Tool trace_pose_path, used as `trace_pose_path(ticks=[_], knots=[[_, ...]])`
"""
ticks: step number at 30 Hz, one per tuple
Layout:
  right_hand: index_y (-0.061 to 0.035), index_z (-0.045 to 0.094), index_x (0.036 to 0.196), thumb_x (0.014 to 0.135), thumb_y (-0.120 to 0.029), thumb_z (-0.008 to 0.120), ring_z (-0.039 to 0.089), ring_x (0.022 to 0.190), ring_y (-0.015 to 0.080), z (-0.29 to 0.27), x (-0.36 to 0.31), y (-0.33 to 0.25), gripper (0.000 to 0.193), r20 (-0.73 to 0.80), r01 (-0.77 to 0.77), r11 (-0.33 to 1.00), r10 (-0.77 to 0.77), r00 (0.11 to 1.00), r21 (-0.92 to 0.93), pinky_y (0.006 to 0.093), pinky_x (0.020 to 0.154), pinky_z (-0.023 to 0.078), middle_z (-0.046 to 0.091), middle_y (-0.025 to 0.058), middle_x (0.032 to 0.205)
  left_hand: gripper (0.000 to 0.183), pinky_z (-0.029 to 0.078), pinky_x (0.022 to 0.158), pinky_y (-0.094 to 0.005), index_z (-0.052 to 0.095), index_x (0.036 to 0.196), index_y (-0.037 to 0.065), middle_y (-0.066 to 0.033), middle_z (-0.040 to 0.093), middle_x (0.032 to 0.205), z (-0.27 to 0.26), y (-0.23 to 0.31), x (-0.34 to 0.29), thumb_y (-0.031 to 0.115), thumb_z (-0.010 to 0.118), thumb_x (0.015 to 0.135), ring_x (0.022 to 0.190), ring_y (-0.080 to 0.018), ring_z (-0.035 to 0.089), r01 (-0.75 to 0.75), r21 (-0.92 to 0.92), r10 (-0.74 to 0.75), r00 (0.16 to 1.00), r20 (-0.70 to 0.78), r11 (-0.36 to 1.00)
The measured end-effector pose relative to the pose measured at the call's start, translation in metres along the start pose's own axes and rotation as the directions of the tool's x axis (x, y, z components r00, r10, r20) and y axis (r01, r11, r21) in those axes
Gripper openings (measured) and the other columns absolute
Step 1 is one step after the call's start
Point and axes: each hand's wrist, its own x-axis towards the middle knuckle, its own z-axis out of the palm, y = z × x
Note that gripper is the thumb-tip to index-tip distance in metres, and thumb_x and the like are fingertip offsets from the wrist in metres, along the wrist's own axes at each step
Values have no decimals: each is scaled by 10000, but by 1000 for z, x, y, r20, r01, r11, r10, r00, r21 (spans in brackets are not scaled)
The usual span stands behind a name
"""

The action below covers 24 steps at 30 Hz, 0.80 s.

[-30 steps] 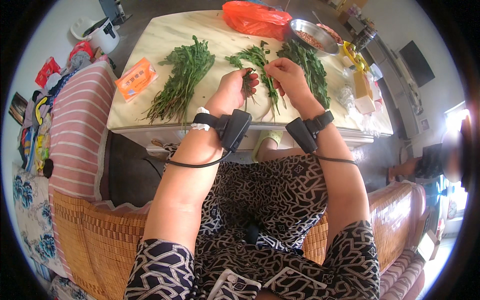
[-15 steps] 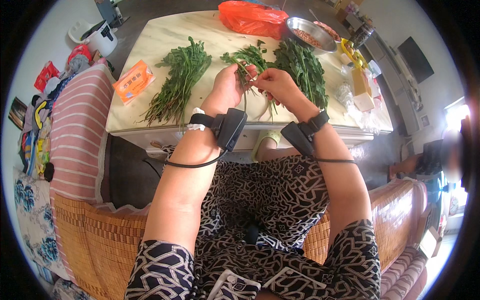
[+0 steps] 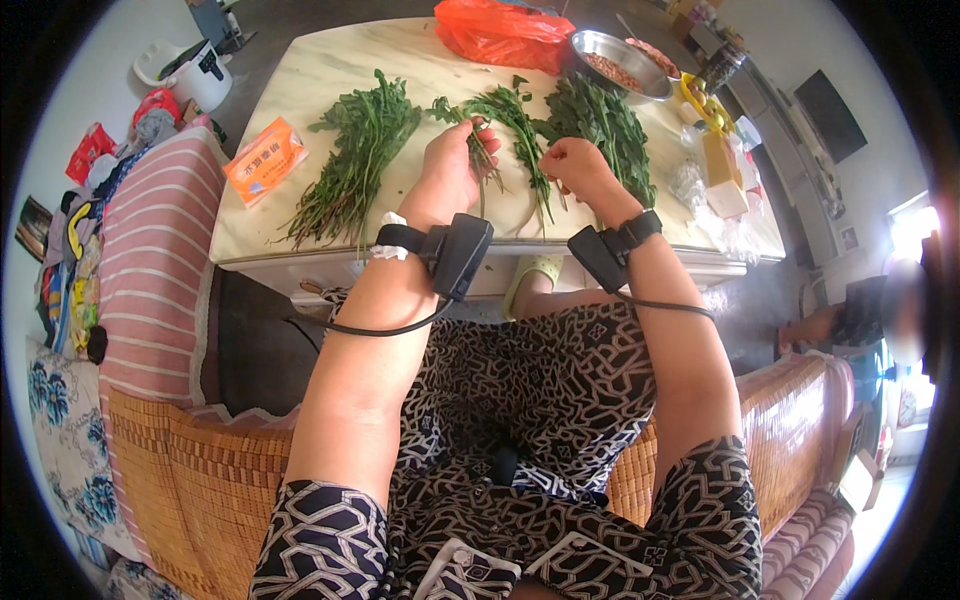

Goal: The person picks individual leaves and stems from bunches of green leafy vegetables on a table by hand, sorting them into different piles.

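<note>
My left hand (image 3: 455, 168) is closed round a few thin stems of leafy greens (image 3: 447, 109), with the leaves poking out past the fingertips and stem ends hanging below. To its right, my right hand (image 3: 582, 172) is closed with the fingertips pressed together; anything in them is too small to make out. Between the hands lies a small bunch of greens (image 3: 522, 130) on the pale marble-patterned table (image 3: 440, 60). A large pile of long-stemmed greens (image 3: 368, 135) is left of my left hand. Another pile of broad leaves (image 3: 608, 130) lies just beyond my right hand.
An orange-and-white packet (image 3: 265, 161) sits at the table's left. At the back are a red plastic bag (image 3: 500, 38) and a metal bowl (image 3: 650, 85) of reddish-brown nuts or beans. A yellow basket (image 3: 705, 105) and clear plastic wrapping (image 3: 715, 220) occupy the right side.
My hands have come apart from each other. The left one has shifted slightly left with the stems, and the right one has drawn back to the right.
</note>
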Motion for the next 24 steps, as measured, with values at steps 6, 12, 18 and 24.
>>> trace_pose_path(ticks=[6, 12, 18, 24], knots=[[-12, 629, 762, 723, -222, 686, 619, 554, 221, 6, 11, 15, 221, 73, -56, 989, 67, 995, -135, 342, 545, 501, 616, 109, 636, 176, 466, 625, -344, 579, 1004, 67, -43, 608, 808, 1, 2, -4, 209, 485, 958, 717, -185, 576, 5, -6, -5, 1000, 21, 1000], [-58, 661, 816, 705, -301, 710, 645, 825, 330, 25, 19, 23, 272, -41, -25, 940, 12, 999, -341, 409, 726, 513, 669, 154, 848, 170, 459, 615, -337, 577, 995, 68, -42, 607, 801, -4, 2, 0, 208, 486, 958, 698, -180, 572, 21, -13, -21, 999, 33, 1000], [-43, 669, 862, 718, -281, 682, 645, 845, 344, 28, 24, 24, 279, -97, -95, 914, 61, 993, -394, 420, 744, 514, 671, 178, 863, 163, 455, 593, -329, 581, 986, 68, -41, 607, 793, -2, 3, -3, 204, 498, 952, 686, -176, 570, 20, -2, -20, 1000, 18, 1000], [10, 638, 829, 729, -260, 660, 644, 675, 313, 15, 28, 34, 289, -82, -59, 992, 50, 995, -112, 389, 632, 507, 643, 173, 700, 147, 456, 582, -323, 593, 966, 70, -38, 607, 784, -3, 3, -1, 194, 520, 939, 677, -171, 570, 29, -7, -28, 999, 20, 1000]])
